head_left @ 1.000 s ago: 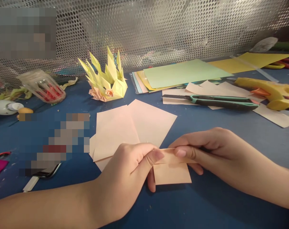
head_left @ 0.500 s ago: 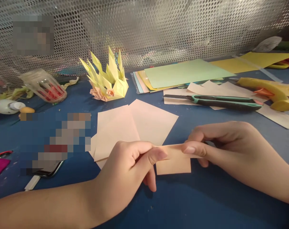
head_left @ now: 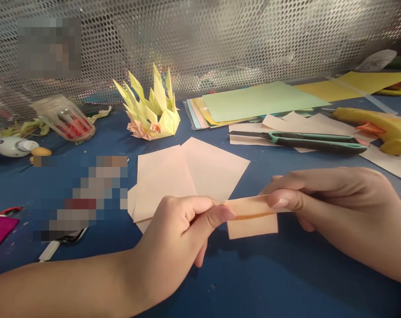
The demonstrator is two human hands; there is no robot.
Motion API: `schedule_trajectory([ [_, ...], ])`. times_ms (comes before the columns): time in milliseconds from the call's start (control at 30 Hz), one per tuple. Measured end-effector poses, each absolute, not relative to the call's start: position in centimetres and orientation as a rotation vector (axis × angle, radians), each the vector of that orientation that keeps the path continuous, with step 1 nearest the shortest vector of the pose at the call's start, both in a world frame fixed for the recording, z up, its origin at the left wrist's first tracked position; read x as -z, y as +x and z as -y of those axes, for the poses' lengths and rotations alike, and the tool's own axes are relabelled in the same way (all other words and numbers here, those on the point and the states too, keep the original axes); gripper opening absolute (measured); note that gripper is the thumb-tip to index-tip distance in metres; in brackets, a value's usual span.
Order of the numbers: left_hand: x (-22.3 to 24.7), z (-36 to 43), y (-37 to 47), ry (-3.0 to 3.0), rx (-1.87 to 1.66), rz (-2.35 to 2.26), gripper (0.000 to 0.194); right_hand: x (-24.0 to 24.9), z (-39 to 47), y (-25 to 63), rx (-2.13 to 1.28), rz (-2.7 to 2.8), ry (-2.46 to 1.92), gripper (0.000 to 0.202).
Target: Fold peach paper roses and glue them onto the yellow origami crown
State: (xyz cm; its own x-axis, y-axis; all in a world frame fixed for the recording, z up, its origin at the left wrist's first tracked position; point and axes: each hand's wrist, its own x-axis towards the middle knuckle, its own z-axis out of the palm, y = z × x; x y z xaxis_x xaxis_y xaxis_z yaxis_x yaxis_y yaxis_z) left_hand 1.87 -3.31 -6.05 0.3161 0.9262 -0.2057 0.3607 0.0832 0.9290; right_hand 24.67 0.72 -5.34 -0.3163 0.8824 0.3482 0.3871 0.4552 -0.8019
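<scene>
A small peach paper (head_left: pixel 252 226), folded along its length, is held just above the blue table between both hands. My left hand (head_left: pixel 183 229) pinches its left end, thumb on top. At the right end my right hand (head_left: pixel 323 207) pinches the folded strip between thumb and curled fingers. The lower flap of the paper hangs below the fold. Behind my left hand, pale pink sheets (head_left: pixel 213 165) lie fanned out on the table (head_left: pixel 240 282).
A yellow paper model (head_left: pixel 160 106) with pink roses stands at the back. Green-handled scissors (head_left: pixel 306 140) and a yellow glue gun (head_left: pixel 379 126) lie at right, near coloured sheets (head_left: pixel 266 102). A clear jar (head_left: pixel 66 121), a pixelated phone and a magenta item (head_left: pixel 1 229) are at left.
My right hand has moved slightly right. More of the folded paper shows between the hands, and its fold gapes a little. The whole view has shifted slightly.
</scene>
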Motion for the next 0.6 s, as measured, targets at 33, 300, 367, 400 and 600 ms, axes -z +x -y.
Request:
schedule_trajectory([
  [33, 6.02, 3.33, 1.90, 1.528, -0.653, -1.221, 0.058, 5.42, -0.82, 24.70, -0.803, 1.896, -1.054, 0.048],
  [300, 5.97, 3.41, 2.14, 1.965, -0.825, -1.181, 0.040, 5.71, -0.83, 24.86, -0.857, 2.161, -0.774, 0.036],
  [367, 6.15, 3.38, 2.10, 2.000, -0.813, -1.192, 0.042, 5.62, -0.78, 24.72, -0.846, 2.232, -0.775, 0.034],
  [400, 6.25, 3.36, 2.08, 2.012, -0.806, -1.187, 0.042, 5.61, -0.76, 24.64, -0.847, 2.252, -0.769, 0.033],
  [600, 6.43, 3.34, 2.08, 2.067, -0.838, -1.189, 0.042, 5.93, -0.58, 24.41, -0.884, 2.238, -0.876, 0.033],
])
